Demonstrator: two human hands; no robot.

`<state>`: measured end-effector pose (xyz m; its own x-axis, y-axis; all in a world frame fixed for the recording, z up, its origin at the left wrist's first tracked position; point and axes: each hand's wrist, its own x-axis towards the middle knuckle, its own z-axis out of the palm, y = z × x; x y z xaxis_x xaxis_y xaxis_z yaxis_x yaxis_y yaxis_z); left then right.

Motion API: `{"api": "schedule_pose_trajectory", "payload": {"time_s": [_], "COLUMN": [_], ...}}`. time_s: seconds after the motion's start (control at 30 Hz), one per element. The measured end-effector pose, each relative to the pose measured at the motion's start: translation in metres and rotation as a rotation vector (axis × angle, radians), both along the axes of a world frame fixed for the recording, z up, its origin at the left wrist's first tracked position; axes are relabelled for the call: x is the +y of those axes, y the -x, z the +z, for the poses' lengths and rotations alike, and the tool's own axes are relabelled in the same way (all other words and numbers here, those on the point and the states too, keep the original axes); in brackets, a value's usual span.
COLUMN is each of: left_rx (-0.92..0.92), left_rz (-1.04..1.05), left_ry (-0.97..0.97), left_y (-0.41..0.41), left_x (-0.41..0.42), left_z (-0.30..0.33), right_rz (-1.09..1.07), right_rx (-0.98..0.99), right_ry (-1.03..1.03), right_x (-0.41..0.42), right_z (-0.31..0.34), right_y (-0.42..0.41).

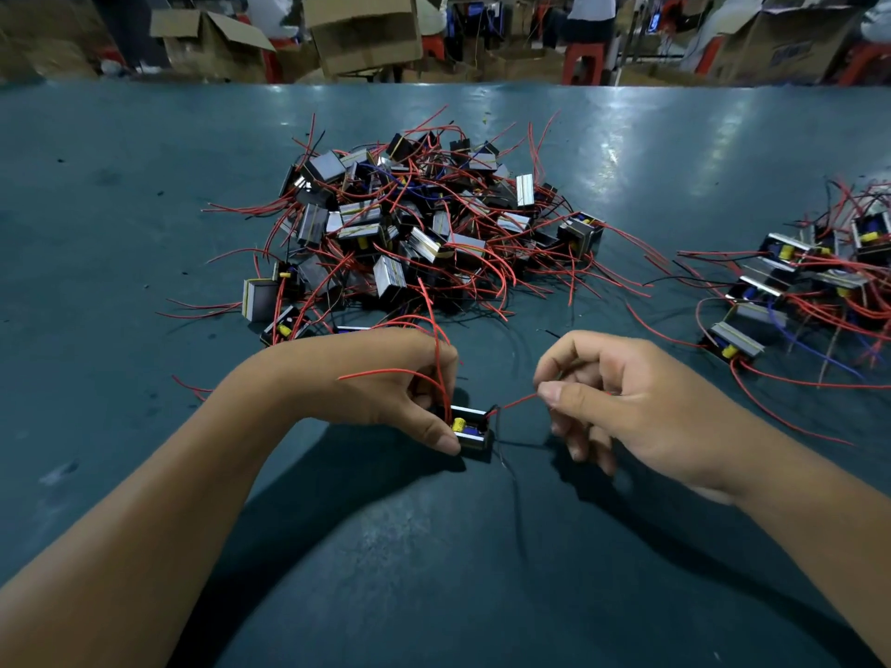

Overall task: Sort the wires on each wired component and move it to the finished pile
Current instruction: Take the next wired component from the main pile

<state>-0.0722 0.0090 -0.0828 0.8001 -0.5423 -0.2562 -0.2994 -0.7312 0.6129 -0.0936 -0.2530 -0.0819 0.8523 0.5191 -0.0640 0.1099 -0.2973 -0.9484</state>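
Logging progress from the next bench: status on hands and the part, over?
Left hand grips component. Right hand pinches its red wire, pulled out sideways. Big pile ahead, smaller pile to the right. Nothing in the way.

The right-hand pile of wired components (819, 282) is cut off by the right frame edge. The held component (470, 429) is partly covered by the left hand (385, 383). The far end of the red wire (518, 401) is hidden inside the right hand (622, 402). Seated persons (590, 21) at the upper edge are cropped and blurred.
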Motion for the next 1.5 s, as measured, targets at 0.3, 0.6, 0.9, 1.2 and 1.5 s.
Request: {"api": "schedule_pose_trajectory", "payload": {"time_s": [0.3,0.6,0.9,1.2,1.5], "left_rx": [-0.679,-0.543,-0.106,-0.127,-0.142], "left_rz": [0.496,0.2,-0.046,0.079,0.241], "left_ry": [-0.127,0.229,-0.016,0.15,0.15], "left_y": [0.014,0.029,0.022,0.02,0.017], "left_x": [0.093,-0.032,-0.027,-0.042,-0.038], "left_z": [0.067,0.04,0.022,0.009,0.01], "right_rz": [0.043,0.053,-0.033,-0.105,-0.254], "right_rx": [-0.066,-0.058,-0.182,-0.407,-0.579], "right_ry": [-0.041,-0.012,0.132,0.161,0.319], "right_x": [-0.004,-0.005,-0.008,-0.009,-0.039], "right_z": [0.011,0.007,0.007,0.01,0.019], "right_y": [0.002,-0.002,-0.003,-0.006,-0.029]}}
